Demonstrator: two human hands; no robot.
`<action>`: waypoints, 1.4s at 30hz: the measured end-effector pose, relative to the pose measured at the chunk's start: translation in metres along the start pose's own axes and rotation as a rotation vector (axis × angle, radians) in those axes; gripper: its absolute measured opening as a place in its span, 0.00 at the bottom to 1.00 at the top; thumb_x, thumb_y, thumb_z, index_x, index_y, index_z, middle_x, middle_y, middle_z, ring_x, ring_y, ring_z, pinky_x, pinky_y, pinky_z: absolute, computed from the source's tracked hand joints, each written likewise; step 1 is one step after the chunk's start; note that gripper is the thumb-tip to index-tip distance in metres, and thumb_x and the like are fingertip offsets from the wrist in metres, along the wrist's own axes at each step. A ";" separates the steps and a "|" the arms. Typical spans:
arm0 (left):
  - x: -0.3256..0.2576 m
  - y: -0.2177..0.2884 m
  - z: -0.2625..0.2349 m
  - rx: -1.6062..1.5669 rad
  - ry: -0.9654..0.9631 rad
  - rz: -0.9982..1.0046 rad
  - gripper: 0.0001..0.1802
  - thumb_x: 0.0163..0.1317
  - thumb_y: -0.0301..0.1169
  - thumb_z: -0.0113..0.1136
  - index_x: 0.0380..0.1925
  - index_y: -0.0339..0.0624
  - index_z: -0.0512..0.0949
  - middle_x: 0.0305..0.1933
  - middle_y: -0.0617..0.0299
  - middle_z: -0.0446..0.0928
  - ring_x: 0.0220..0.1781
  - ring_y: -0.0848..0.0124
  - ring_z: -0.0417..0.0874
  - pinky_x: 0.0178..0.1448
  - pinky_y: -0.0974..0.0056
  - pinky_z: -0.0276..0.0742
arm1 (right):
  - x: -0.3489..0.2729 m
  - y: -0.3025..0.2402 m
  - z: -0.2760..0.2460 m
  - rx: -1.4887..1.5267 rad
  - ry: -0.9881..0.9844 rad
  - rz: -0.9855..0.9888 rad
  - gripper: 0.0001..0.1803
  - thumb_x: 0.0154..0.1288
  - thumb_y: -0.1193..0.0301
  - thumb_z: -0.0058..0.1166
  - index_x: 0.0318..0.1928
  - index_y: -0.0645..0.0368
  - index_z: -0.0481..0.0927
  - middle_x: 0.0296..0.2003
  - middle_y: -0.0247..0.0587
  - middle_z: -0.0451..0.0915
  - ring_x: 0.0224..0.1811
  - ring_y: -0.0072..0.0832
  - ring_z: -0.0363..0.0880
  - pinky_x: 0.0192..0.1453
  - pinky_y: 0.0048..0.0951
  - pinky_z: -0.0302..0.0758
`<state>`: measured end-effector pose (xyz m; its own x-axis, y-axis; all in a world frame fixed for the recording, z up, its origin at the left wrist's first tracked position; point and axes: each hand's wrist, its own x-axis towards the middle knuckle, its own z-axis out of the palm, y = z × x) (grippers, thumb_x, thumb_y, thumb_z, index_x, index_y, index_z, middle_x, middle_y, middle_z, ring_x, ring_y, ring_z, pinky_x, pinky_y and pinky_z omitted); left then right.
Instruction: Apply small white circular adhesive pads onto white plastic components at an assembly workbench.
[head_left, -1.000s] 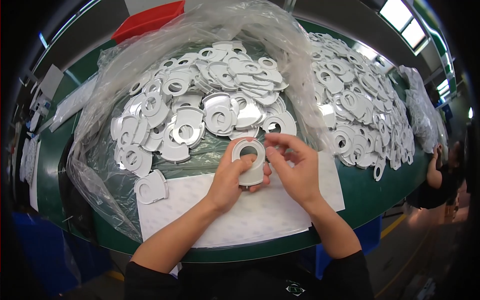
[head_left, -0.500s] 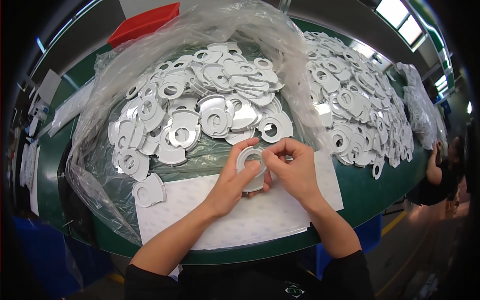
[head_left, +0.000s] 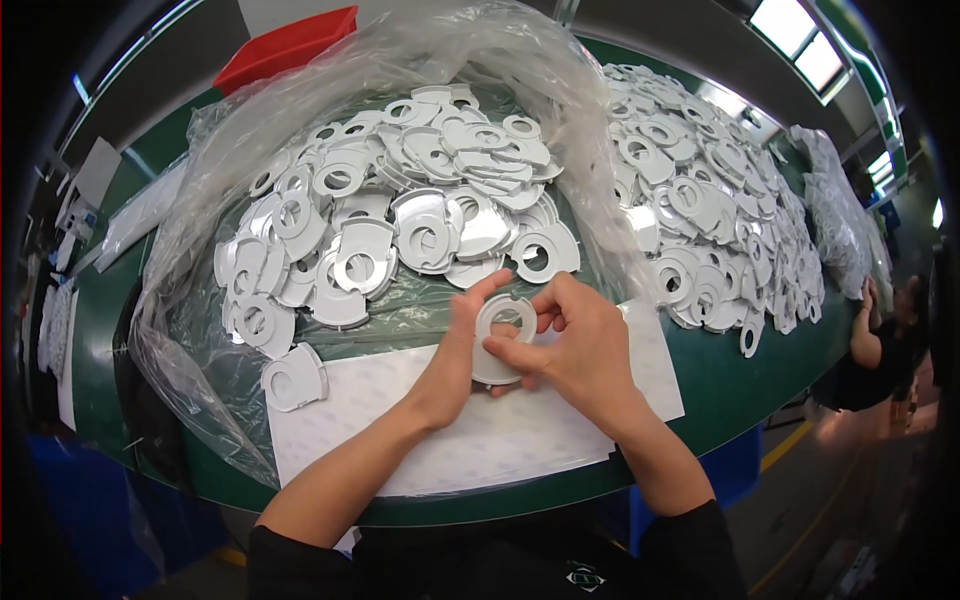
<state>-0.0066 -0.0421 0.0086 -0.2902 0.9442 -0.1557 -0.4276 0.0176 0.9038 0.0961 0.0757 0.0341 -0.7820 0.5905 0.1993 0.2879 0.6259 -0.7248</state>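
A flat white plastic part with a large round hole [head_left: 494,373] is between my two hands, above the white sheets [head_left: 420,455]. My left hand [head_left: 449,368] holds its left edge, with fingertips showing behind the hole and beneath the part. From the other side my right hand [head_left: 588,347] grips it, thumb laid across the face just below the hole. The right fingers are curled and partly hidden behind the part. A similar loose part [head_left: 296,378] lies at the sheets' left corner. Beyond my hands is a heap of such parts [head_left: 425,232] on clear plastic.
Crumpled clear plastic film [head_left: 215,185] surrounds the near heap. To the right a second heap of white parts [head_left: 715,215] covers the green table [head_left: 745,395]. A red bin [head_left: 285,48] stands at the far left. Another person's arm [head_left: 864,330] shows at the far right.
My right hand has shifted from a pinch at the part's upper right edge to a grip with its thumb across the face. My left thumb has moved off the face.
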 end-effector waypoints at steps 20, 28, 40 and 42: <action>0.002 0.005 -0.012 -0.213 -0.149 -0.181 0.46 0.62 0.70 0.21 0.67 0.44 0.47 0.31 0.51 0.76 0.29 0.65 0.80 0.22 0.70 0.65 | 0.002 0.009 0.002 0.318 -0.105 0.120 0.09 0.63 0.70 0.54 0.35 0.65 0.77 0.20 0.36 0.77 0.19 0.20 0.72 0.26 0.23 0.67; 0.003 0.035 -0.021 0.291 0.247 0.243 0.29 0.64 0.40 0.55 0.62 0.45 0.60 0.52 0.58 0.72 0.46 0.68 0.77 0.37 0.65 0.77 | 0.030 0.055 -0.066 1.198 0.026 0.081 0.07 0.66 0.70 0.50 0.42 0.57 0.79 0.33 0.27 0.77 0.30 0.10 0.67 0.27 0.12 0.62; -0.004 0.034 -0.071 1.790 0.949 0.359 0.16 0.52 0.36 0.66 0.34 0.38 0.73 0.37 0.54 0.72 0.39 0.58 0.74 0.40 0.58 0.73 | -0.008 -0.001 0.007 0.194 -0.277 -0.502 0.16 0.55 0.74 0.62 0.45 0.59 0.77 0.35 0.38 0.79 0.34 0.30 0.76 0.35 0.26 0.73; -0.003 0.035 -0.069 1.781 0.926 0.355 0.19 0.51 0.33 0.67 0.40 0.37 0.73 0.39 0.53 0.72 0.40 0.57 0.74 0.41 0.57 0.73 | -0.021 -0.008 0.023 -0.011 -0.436 -0.615 0.21 0.53 0.66 0.64 0.48 0.56 0.76 0.41 0.38 0.75 0.41 0.37 0.73 0.43 0.32 0.72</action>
<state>-0.0793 -0.0672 0.0129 -0.6615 0.5718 0.4852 0.7085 0.6886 0.1545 0.0977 0.0466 0.0206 -0.9508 -0.1204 0.2854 -0.2675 0.7839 -0.5603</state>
